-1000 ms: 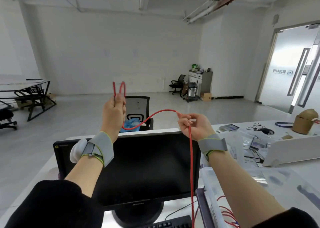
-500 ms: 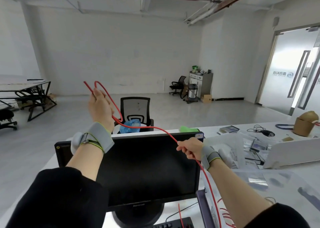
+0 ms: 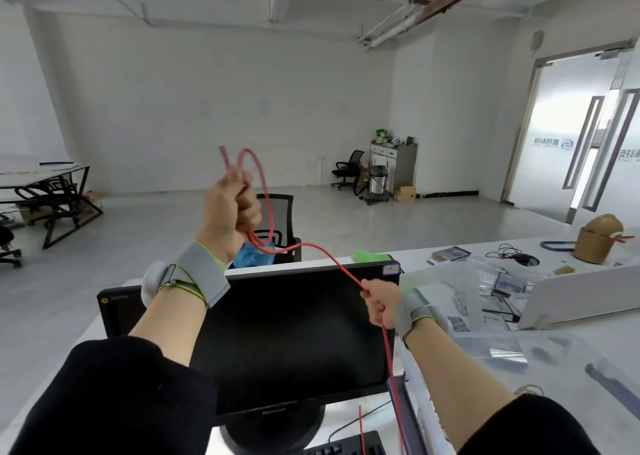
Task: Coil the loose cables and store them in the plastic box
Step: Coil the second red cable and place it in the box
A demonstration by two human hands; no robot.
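A long red cable [image 3: 313, 249] runs between both hands above the monitor. My left hand [image 3: 231, 212] is raised and grips a loop of it, with the loop and one cable end sticking up over the fingers. My right hand [image 3: 381, 302] is lower, at the monitor's right top corner, and pinches the cable. From there the cable drops straight down to the desk near the edge of a clear plastic box [image 3: 407, 406]. The inside of the box is mostly out of view.
A black monitor [image 3: 287, 337] stands right in front of me, with a keyboard [image 3: 346, 446] below it. The white desk [image 3: 588, 333] at the right holds clear plastic bags, a white lid, a brown paper-wrapped object [image 3: 597, 234] and black wires. An office chair [image 3: 277, 219] sits behind the desk.
My left hand swung left and then back toward the middle, and the loop above it grew larger. My right hand dropped down along the cable to the monitor's top corner.
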